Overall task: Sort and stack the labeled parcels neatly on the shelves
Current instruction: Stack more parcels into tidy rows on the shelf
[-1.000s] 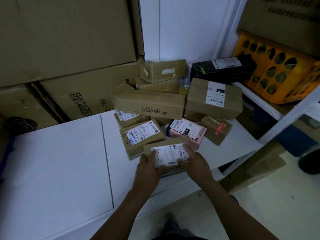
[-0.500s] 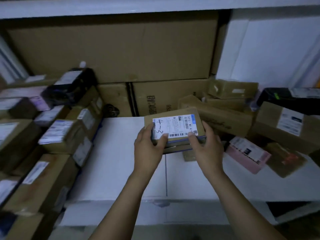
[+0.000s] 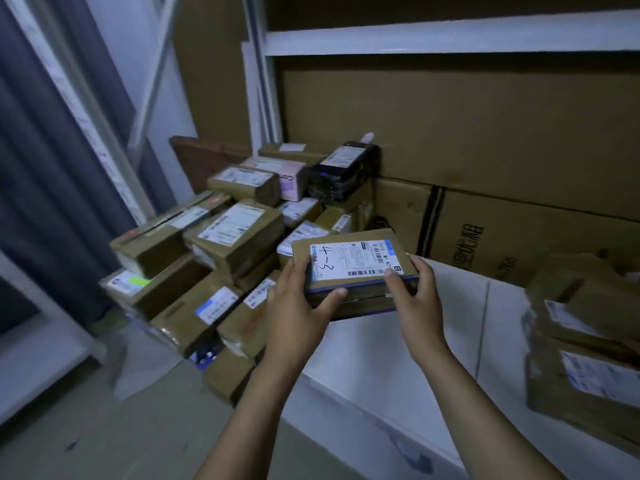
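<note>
The left hand (image 3: 298, 306) and right hand (image 3: 415, 296) grip the box (image 3: 349, 261) by its ends, but it might slide off the bumpy pile (image 3: 225, 244) at middle left.

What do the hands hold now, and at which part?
The parcel marked 4-3, in both hands: left hand grips its left end, right hand its right end.

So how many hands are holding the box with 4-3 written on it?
2. The left hand grips the parcel at its near-left corner; the right hand grips its right end. Neither is hidden.
</note>
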